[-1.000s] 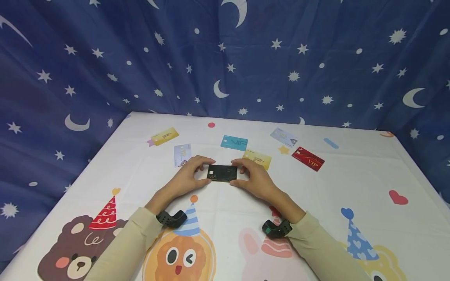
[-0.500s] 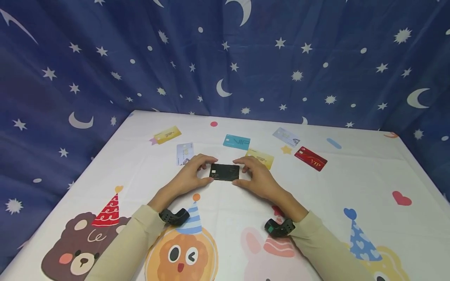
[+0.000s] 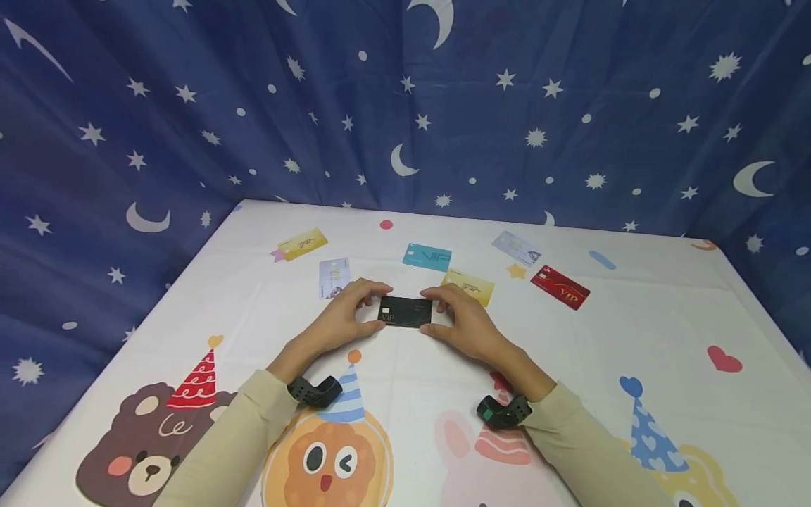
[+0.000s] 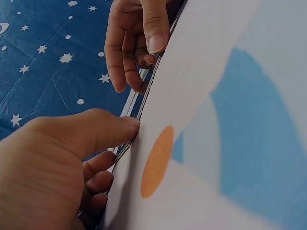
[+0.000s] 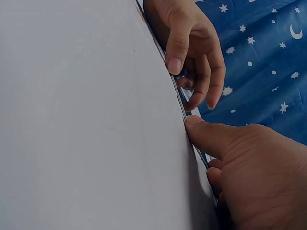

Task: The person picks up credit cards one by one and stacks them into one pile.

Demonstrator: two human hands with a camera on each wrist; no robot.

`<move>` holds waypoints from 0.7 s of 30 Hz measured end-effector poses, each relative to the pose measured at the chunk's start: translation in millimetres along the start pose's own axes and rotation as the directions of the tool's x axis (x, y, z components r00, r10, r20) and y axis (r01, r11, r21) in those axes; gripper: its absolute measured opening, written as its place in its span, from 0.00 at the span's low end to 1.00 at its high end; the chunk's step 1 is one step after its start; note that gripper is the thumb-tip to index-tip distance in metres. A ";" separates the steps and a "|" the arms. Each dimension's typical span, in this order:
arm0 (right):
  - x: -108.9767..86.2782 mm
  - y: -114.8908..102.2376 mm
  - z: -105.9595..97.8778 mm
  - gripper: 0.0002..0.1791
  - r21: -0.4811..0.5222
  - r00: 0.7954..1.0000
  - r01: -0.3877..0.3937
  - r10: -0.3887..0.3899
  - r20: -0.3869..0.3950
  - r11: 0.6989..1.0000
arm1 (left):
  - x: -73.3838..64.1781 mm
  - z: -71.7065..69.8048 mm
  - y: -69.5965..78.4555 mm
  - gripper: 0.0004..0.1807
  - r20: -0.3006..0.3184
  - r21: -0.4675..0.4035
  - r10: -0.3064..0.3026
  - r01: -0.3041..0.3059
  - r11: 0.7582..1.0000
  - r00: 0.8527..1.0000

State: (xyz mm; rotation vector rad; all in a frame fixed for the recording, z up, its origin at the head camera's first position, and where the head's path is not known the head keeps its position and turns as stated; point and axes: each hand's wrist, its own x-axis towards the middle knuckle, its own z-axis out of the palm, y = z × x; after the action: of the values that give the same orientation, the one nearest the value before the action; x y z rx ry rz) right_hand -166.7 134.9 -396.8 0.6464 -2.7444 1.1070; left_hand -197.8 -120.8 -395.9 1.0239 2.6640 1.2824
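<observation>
A black VIP card (image 3: pixel 405 313) lies flat and lengthwise near the middle of the table, its printed face up. At its left end my left hand (image 3: pixel 345 310) holds it by the corners, thumb on the near edge and fingers on the far edge. My right hand (image 3: pixel 465 320) holds the right end in the same way. In the left wrist view the card shows edge-on as a thin dark strip under the left thumb (image 4: pixel 98 129). The right wrist view shows the right thumb (image 5: pixel 216 136) against the same near edge.
Behind the hands lie two yellow cards (image 3: pixel 303 244), two pale cards (image 3: pixel 334 277), a teal VIP card (image 3: pixel 427 257) and a red VIP card (image 3: pixel 560 286). One yellow card (image 3: pixel 472 287) is partly behind the right hand. A blue starry curtain (image 3: pixel 405 105) hangs behind the white tablecloth (image 3: pixel 633 324).
The head view has shifted slightly, so everything sits a little further right in it. Both hands and the black card keep their place among the other cards.
</observation>
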 end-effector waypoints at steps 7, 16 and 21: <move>-0.9 -1.5 -1.3 0.30 0.005 1.000 -0.003 0.003 0.006 1.000 | 0.5 -0.3 0.6 0.31 0.004 0.002 -0.012 0.012 1.000 1.000; -2.0 -2.0 -2.8 0.30 0.012 1.000 -0.009 0.009 0.010 1.000 | 0.9 0.1 0.2 0.31 0.007 0.012 -0.037 0.037 0.999 0.999; -1.2 -2.9 -2.8 0.30 0.023 1.000 -0.005 0.005 0.010 1.000 | 0.3 -0.6 1.2 0.32 0.011 0.005 -0.053 0.053 0.999 0.999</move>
State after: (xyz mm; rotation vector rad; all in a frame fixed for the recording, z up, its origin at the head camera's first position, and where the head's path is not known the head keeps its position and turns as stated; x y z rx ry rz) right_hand -164.5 135.4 -393.2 0.6500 -2.7473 1.1419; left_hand -197.5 -120.5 -394.5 0.9516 2.6678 1.2583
